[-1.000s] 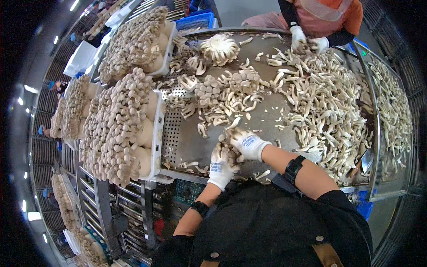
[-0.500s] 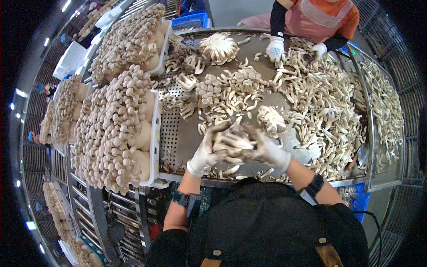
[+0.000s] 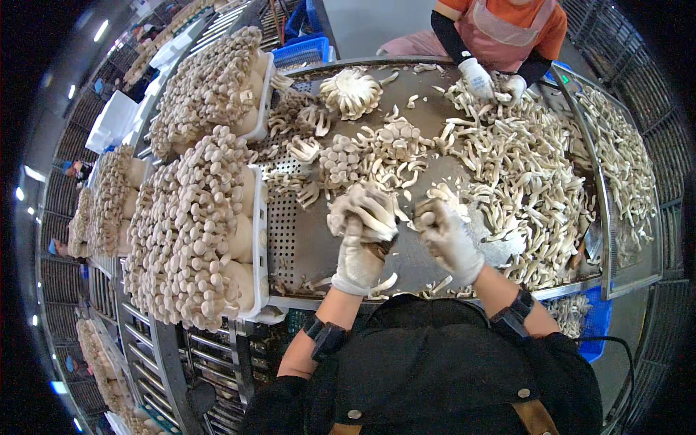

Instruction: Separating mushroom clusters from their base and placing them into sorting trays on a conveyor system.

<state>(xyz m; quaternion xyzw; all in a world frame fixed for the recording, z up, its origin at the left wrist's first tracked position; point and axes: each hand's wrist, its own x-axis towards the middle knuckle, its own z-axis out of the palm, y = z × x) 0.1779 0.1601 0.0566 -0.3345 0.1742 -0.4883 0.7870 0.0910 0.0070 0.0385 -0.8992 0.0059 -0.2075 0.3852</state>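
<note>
My left hand (image 3: pixel 358 262), in a pale work glove, is closed around a cluster of mushrooms (image 3: pixel 370 212) with long whitish stems and grey-brown caps. Just to the right, apart from that cluster, my gloved right hand (image 3: pixel 451 243) has its fingers curled together; whether anything small is between them is hidden. Behind the right hand another pale clump (image 3: pixel 444 193) is partly covered. Beyond my hands lie a clump with round caps (image 3: pixel 341 161) and loose mushrooms (image 3: pixel 397 172) on the metal table (image 3: pixel 428 279). A wide heap of separated mushrooms (image 3: pixel 533 174) spreads to the right.
Across the table a person in a pink apron (image 3: pixel 500 32) has both gloved hands (image 3: pixel 478 78) at the heap's far edge. White crates (image 3: pixel 257 239) packed with mushroom blocks (image 3: pixel 185 232) stand at left. A metal rail (image 3: pixel 600 181) bounds the heap; a blue bin (image 3: pixel 596 326) sits below.
My hands, both on the cluster before, have parted. The left has turned, tilting the cluster upward, while the right has drawn away with fingers curled. The other person's hands have come together.
</note>
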